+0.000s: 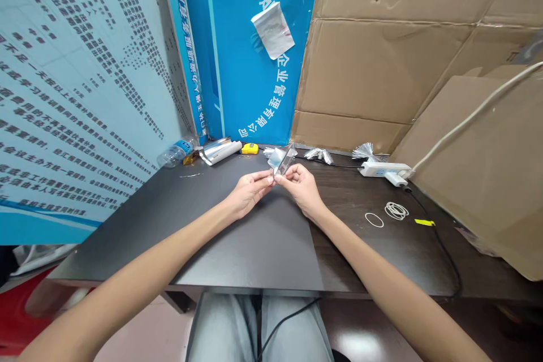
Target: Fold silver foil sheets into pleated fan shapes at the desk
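Over the far middle of the desk, both hands meet at a small shiny see-through plastic piece (285,162), held upright and tilted; its exact kind I cannot make out. My left hand (251,193) pinches its lower left corner between thumb and fingers. With thumb and bent fingers, my right hand (302,186) grips its lower right side. The fingertips of the two hands nearly touch. Just behind lies a bundle of silvery strips (268,152), partly hidden by the plastic piece. A yellow object (249,149) rests behind my left hand.
A plastic bottle (176,153) and a silvery roll (220,151) lie at the back left. More silvery bundles (319,155) sit along the back. On the right are a white power strip (386,169), white rings (396,211) and a black cable (443,249). Cardboard (382,68) walls the back.
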`<state>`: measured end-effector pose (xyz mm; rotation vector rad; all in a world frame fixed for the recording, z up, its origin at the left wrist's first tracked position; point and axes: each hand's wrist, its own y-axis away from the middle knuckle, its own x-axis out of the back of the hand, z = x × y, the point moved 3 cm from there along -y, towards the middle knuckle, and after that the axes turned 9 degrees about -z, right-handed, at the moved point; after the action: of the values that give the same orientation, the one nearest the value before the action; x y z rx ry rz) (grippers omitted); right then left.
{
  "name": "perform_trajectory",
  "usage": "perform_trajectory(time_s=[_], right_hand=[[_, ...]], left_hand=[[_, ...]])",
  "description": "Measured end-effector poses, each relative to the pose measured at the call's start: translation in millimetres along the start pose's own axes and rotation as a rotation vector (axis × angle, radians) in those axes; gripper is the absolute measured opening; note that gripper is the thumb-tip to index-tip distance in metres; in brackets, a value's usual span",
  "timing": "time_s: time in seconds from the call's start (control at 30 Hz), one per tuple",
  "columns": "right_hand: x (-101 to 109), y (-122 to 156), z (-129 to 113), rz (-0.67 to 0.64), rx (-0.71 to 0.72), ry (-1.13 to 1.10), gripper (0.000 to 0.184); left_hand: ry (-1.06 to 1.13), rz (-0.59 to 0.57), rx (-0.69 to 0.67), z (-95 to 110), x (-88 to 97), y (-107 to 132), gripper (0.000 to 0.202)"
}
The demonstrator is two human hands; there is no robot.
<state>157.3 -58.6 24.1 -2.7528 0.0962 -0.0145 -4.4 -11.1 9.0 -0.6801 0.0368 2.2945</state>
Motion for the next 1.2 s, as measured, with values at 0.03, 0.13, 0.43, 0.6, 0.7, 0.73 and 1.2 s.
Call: perform_trajectory(time_s=[0.03,0.13,0.43,0.6,0.7,0.73,1.2], right_hand=[[0.0,0.0,0.7,-0.002,-0.001,-0.001,0.051],[-0.3,-0.1,2.9,-0.003,0.002,-0.01,0.049],[-8.7,1.5,10.2,-0.061,-0.043,-0.026,0.043],[-7.5,2.5,9.0,-0.056,-0.033,-0.002,0.036],[-6.8,3.8,9.4,-0.043,-0.065,-0.021,0.036],[-7.1,4.0,10.4,-0.039,-0.075,-0.026,0.036],[43.9,-16.5,-3.4,0.055,0.408,0.403,0.047]], left_hand=[[0.012,0.014,0.001,-0.5,0.8,-0.3,0.036],[0.04,0.037,0.003,-1.6,1.8,-0.7,0.036],[-0.001,0.029,-0.059,2.2,-3.9,1.9,0.036],[-0.048,0.052,-0.082,2.6,-2.4,2.7,0.043],[-0.12,0.077,-0.108,2.0,-1.8,4.1,0.048],[-0.14,0.09,-0.119,1.7,-1.6,4.5,0.049],[0.021,-0.018,0.238,12.0,-0.6,5.3,0.052]])
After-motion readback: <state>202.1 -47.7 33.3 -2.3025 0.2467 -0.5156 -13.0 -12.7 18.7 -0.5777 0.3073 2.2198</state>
